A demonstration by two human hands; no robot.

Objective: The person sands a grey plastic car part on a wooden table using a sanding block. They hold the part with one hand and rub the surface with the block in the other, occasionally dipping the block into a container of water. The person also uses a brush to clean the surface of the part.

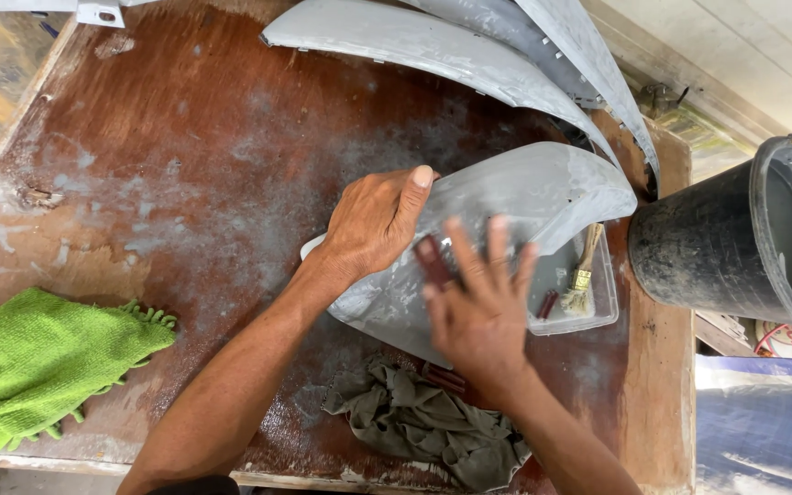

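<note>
Matt grey plastic panel (524, 197) w/ dusty primer, worn scuffed wood table (185, 156), fluffy green microfibre cloth (38, 362), crumpled grey rag (423, 422), dull black plastic bucket (735, 243)

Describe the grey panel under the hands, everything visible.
The grey panel is a curved, moulded shell, plastic by its look, matt and dusty with wet smears. It lies convex side up on the brown wooden table, overlapping a clear tray. The left hand grips its upper edge; the right hand, blurred, presses a dark reddish-brown piece against it.

A green cloth (34, 367) lies at my left on the dusty brown table (185, 156). A grey rag (423, 426) sits near me, a black bucket (744, 238) at right, a brush (582, 275) in a clear tray (602, 307).
</note>
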